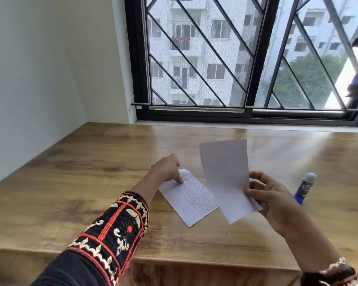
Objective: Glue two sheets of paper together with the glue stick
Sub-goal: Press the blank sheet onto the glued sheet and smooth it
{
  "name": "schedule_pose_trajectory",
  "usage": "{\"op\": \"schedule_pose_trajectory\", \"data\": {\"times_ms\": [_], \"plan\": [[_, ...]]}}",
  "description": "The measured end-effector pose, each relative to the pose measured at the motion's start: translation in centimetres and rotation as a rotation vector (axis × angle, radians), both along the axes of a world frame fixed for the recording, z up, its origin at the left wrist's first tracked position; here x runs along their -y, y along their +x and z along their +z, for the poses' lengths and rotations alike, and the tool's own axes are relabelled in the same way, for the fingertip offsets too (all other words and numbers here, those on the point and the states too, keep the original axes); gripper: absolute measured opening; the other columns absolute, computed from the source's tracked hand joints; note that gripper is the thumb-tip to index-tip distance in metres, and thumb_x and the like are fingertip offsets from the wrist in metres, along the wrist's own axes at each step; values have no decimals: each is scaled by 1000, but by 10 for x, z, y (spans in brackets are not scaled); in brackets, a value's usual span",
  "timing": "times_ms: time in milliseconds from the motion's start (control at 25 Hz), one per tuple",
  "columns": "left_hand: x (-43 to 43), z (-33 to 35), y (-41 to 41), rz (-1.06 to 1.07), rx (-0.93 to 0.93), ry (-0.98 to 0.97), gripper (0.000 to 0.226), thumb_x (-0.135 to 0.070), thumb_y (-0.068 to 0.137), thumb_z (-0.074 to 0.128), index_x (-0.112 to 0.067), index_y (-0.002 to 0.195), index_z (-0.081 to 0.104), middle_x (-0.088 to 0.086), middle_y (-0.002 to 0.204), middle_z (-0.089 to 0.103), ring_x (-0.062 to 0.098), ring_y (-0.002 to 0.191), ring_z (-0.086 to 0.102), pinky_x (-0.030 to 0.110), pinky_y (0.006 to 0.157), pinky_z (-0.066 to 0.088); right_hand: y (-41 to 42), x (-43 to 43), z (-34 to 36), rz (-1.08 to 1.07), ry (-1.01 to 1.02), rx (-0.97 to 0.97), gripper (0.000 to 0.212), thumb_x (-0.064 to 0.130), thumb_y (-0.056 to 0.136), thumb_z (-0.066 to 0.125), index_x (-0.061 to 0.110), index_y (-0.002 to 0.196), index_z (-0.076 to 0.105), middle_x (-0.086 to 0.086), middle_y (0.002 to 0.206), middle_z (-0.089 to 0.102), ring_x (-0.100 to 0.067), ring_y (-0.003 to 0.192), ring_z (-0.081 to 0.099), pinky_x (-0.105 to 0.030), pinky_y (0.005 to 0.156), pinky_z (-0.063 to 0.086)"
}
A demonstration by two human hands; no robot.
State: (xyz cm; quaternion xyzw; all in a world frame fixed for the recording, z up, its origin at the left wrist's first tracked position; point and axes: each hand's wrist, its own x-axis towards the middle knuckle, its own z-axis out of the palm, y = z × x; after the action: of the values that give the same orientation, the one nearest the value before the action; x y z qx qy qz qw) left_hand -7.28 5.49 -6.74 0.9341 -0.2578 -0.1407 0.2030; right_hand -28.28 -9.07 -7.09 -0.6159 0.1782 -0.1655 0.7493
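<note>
Cannot read the blurred print on the flat sheet [191, 202] or the glue stick [305, 187] label. Hidden behind the held sheet [225, 178]: the flat sheet's right edge, most right fingers. Pinching that white held sheet with right hand [272, 196], thumb in front. Pressing one left hand [167, 168] fingertip on the flat sheet, on the table [81, 178] at 9 o'clock of the held one; cannot tell the other fingers. Capped glue stick at right hand's 3 o'clock. Barred window [236, 58] at 12.
</note>
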Motion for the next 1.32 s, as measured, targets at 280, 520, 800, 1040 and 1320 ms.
{"op": "schedule_pose_trajectory", "data": {"times_ms": [280,520,800,1040,1320], "plan": [[-13,22,-17,-112,47,-390,11,-8,79,58,-17,81,52,3,74,56,17,62,47,28,54,36,2,-9,12,183,-226,59,40,-16,73,52,14,92,70,-7,86,70,-23,70,63,-24,57,48],[-24,61,-33,-228,-234,-686,11,-10,83,64,-9,73,69,3,61,61,8,49,50,14,44,41,5,-15,24,112,-365,116,22,-6,75,62,13,73,74,-8,67,70,-18,63,63,-21,56,47],[-31,75,-59,-215,-164,-784,52,-64,70,46,-19,59,70,-1,51,57,4,40,47,12,41,37,4,-18,28,82,-418,167,28,-10,74,61,15,67,70,5,61,67,-10,59,57,-14,52,42],[-29,63,-67,-279,-56,-834,10,-14,76,72,-13,66,69,-12,45,53,1,44,41,13,46,32,5,-23,39,100,-459,156,16,0,77,64,14,84,64,-8,75,63,-19,67,55,-20,56,44],[-28,55,-85,-240,-91,-974,29,-20,88,58,-10,61,63,12,61,50,21,58,39,34,56,29,17,-39,55,-23,-583,183,15,3,79,64,15,70,66,-5,66,59,-16,65,53,-24,60,41]]}}
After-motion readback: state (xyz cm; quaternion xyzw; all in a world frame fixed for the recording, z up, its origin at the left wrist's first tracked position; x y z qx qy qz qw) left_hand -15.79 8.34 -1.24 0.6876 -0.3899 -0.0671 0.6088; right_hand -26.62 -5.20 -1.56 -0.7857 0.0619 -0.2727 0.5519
